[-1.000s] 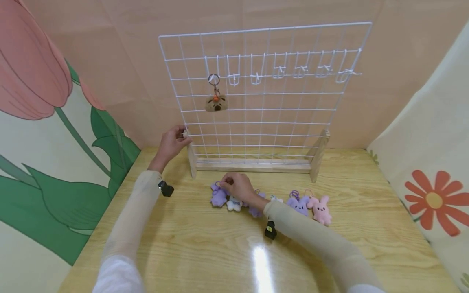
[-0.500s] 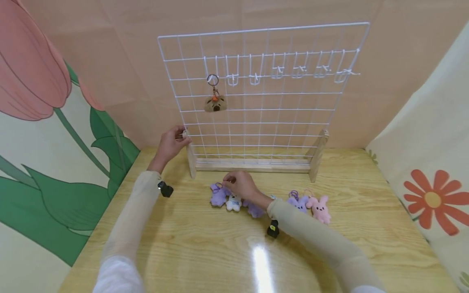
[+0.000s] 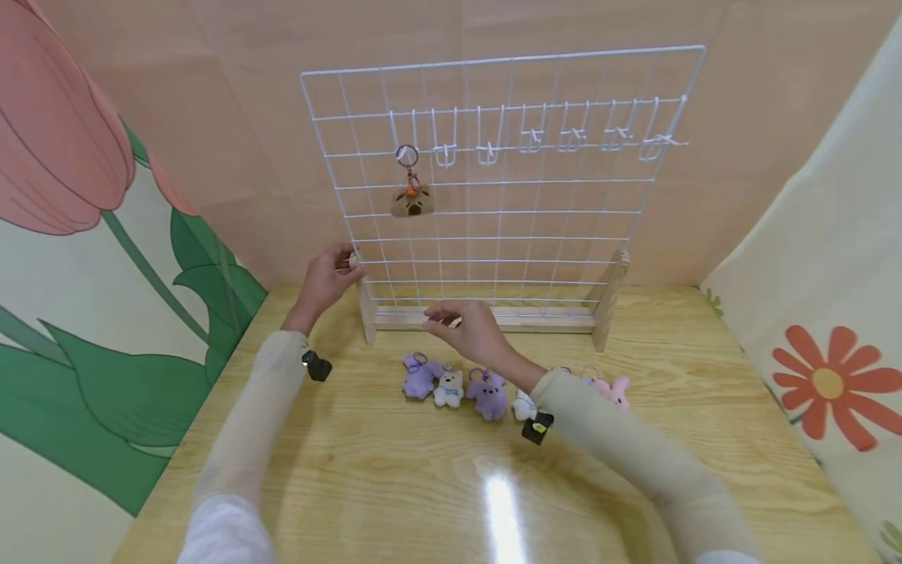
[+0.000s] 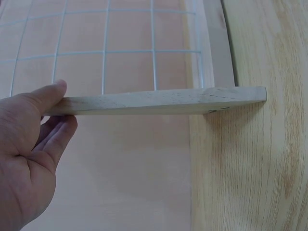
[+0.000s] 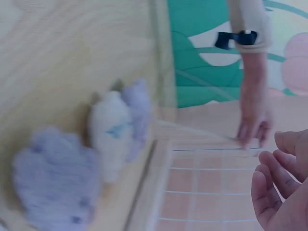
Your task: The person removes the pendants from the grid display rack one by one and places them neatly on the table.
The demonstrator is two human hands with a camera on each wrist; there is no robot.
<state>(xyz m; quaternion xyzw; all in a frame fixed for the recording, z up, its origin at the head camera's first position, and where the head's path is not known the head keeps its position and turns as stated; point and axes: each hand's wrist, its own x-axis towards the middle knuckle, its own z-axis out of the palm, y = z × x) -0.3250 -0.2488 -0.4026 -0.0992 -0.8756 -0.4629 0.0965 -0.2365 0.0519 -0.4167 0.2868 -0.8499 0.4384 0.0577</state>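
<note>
A white wire grid rack (image 3: 503, 211) stands in a wooden base. My left hand (image 3: 327, 276) grips the top of its left wooden side post (image 4: 159, 100), thumb above and fingers below in the left wrist view. My right hand (image 3: 472, 333) hovers before the rack's lower rail, fingers loosely bent; in the right wrist view nothing shows between the fingers. Below it lie plush keychains in a row: a purple one (image 3: 420, 377), a white one (image 3: 449, 390), another purple one (image 3: 488, 395) and a second white one (image 3: 524, 406). The sleeve partly covers a pink bunny plush (image 3: 610, 390).
Several white hooks line the upper rack, such as the second hook (image 3: 445, 155) from the left. A brown bear-head keychain (image 3: 412, 200) hangs from the leftmost one. The wooden table (image 3: 395, 470) meets a tulip-printed backdrop (image 3: 63, 125) at left and a flowered cloth (image 3: 831, 384) at right.
My right hand has lifted from the white plush toward the rack's lower rail, uncovering the middle plushes. My left hand has stayed on the side post.
</note>
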